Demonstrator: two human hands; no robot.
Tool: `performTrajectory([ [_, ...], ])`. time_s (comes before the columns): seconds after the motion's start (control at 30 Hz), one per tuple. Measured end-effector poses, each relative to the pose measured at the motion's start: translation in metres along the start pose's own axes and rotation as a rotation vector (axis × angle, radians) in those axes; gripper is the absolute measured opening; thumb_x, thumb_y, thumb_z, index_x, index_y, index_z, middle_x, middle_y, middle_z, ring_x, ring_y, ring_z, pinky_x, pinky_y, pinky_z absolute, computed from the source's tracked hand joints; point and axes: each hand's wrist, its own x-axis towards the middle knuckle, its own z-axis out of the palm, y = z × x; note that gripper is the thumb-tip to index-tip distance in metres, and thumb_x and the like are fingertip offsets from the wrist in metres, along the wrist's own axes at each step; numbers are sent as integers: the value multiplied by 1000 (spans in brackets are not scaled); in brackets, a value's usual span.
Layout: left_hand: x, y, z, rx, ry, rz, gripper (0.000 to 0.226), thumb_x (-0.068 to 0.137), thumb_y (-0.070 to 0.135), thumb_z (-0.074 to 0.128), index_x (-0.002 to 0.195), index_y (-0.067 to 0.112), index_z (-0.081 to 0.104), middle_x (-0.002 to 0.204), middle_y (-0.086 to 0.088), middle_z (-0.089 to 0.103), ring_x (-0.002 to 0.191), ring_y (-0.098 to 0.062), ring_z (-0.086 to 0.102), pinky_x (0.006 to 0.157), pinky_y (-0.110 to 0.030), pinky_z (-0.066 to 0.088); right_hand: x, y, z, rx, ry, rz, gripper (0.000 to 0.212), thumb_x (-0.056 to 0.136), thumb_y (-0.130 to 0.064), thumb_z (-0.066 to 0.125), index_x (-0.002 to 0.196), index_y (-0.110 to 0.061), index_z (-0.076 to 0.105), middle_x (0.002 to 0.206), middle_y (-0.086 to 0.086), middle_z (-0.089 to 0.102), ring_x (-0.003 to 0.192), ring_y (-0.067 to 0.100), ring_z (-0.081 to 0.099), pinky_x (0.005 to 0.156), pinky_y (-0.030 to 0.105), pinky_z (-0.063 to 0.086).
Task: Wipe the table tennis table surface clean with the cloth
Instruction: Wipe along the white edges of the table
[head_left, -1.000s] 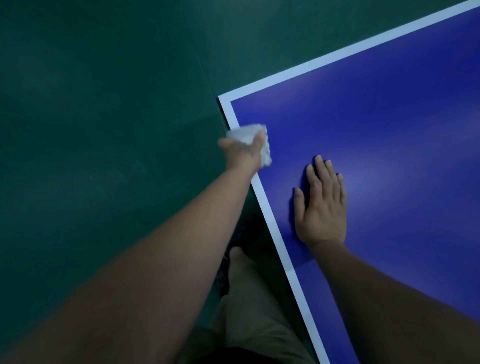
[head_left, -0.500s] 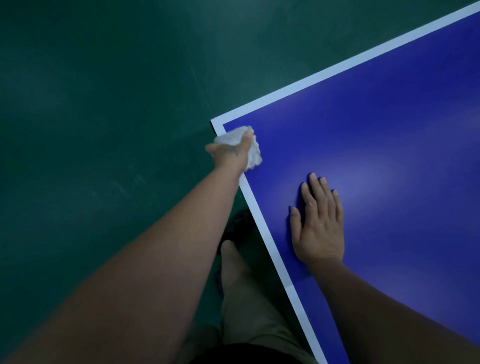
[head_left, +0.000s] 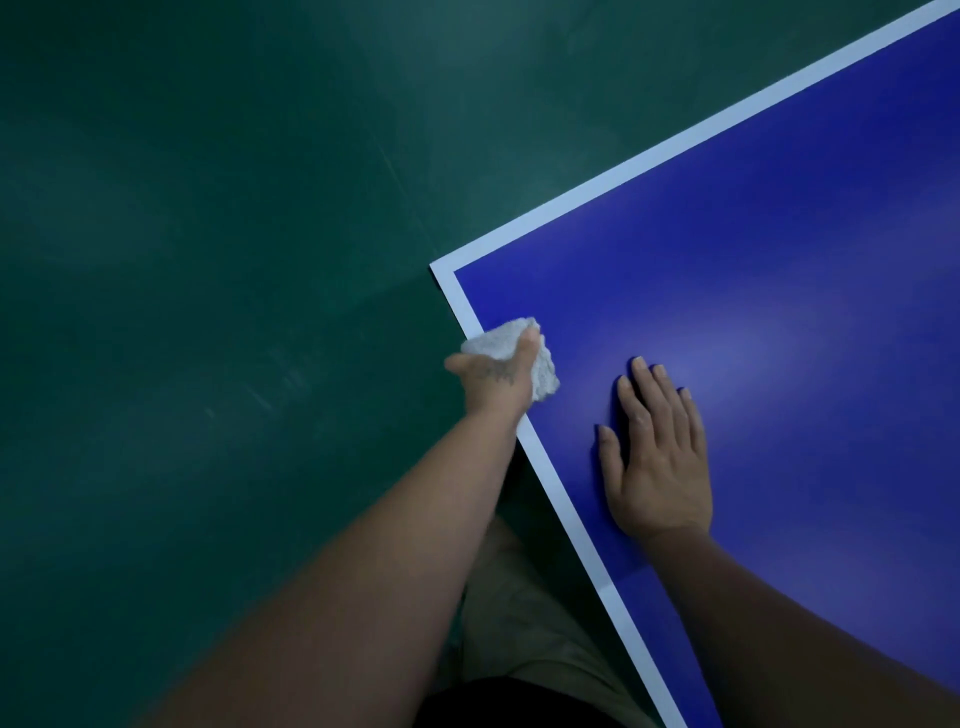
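Here the white cloth (head_left: 511, 349) sits bunched up on the left edge of the desk (head_left: 779, 291), lying over the white border line (head_left: 566, 512) just below the near corner. The left hand (head_left: 496, 382) grips it from the outer side, fingers curled over the top of the wad and the thumb sticking out to the left past the desk's edge. Part of the cloth shows above the knuckles and part bulges out to the right of the hand, onto the blue surface.

The right hand (head_left: 657, 457) lies flat on the blue surface, just beside the cloth and a little nearer to the person. Its fingers are straight and close together, pointing up and slightly left, with the thumb spread toward the border line; it holds nothing.

Both forearms reach in bare from the bottom of the view. Between them, below the desk's edge, a leg in light khaki trousers (head_left: 524, 613) shows. The dark green floor (head_left: 208, 260) fills the whole left and top of the view, with a few faint scuff marks.
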Motion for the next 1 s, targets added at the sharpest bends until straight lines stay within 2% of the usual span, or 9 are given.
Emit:
performTrajectory([
  [0.1,24,48,-7,-3,47,38,78,94,39,81,141,6,27,129,-10,56,100,-20,61,91,-26,48,0,-1,0,2,-3,11,53,109,-28,52,156,-4,49,172,8,33,162,27,26,131,55,23],
  [0.23,42,81,-13,2,81,46,92,88,58,80,145,8,28,135,-10,54,118,-27,60,107,-39,51,1,0,-1,6,-9,14,54,108,-27,53,157,-4,49,172,8,33,162,27,26,130,55,24],
  [0.33,28,52,-11,-53,63,125,82,87,39,88,138,1,35,118,-16,64,90,-18,67,70,-19,58,1,-1,-2,4,-7,15,54,108,-27,54,157,-4,49,172,8,34,162,27,27,130,56,25],
  [0.37,22,37,-10,-69,50,123,88,79,43,92,136,-1,41,116,-20,68,85,-19,70,64,-21,59,1,-1,-3,5,-5,16,54,107,-26,55,157,-4,49,172,8,34,162,27,28,130,55,25],
  [0.43,7,10,-8,-53,-3,94,101,64,55,92,133,-3,48,112,-22,72,83,-21,74,68,-31,64,1,0,-4,6,-10,18,54,107,-26,55,156,-4,49,172,8,35,161,27,28,130,55,25],
  [0.53,-10,-11,-8,28,-48,-6,75,89,42,85,132,12,32,115,-4,61,92,-9,64,71,-20,53,1,-1,-5,11,-23,18,55,106,-25,56,156,-3,49,172,9,34,162,28,27,130,55,25],
  [0.57,-14,-12,-9,54,-56,-27,70,93,40,81,131,16,28,120,-4,57,97,-11,62,76,-22,51,2,-2,-5,8,-33,26,56,106,-25,56,157,-3,48,172,10,34,162,28,26,130,55,25],
  [0.67,-7,4,-13,111,-89,-40,68,95,42,78,129,16,25,128,-7,51,109,-20,56,94,-26,44,3,-2,-7,-3,-53,32,57,106,-27,54,158,-4,47,173,10,32,162,28,25,129,57,26],
  [1.0,31,72,-22,78,-54,61,74,92,43,81,133,16,26,135,-11,54,118,-25,62,104,-36,55,53,-31,-2,6,-34,218,58,111,-30,48,163,-7,37,174,6,28,164,23,21,133,53,18],
])
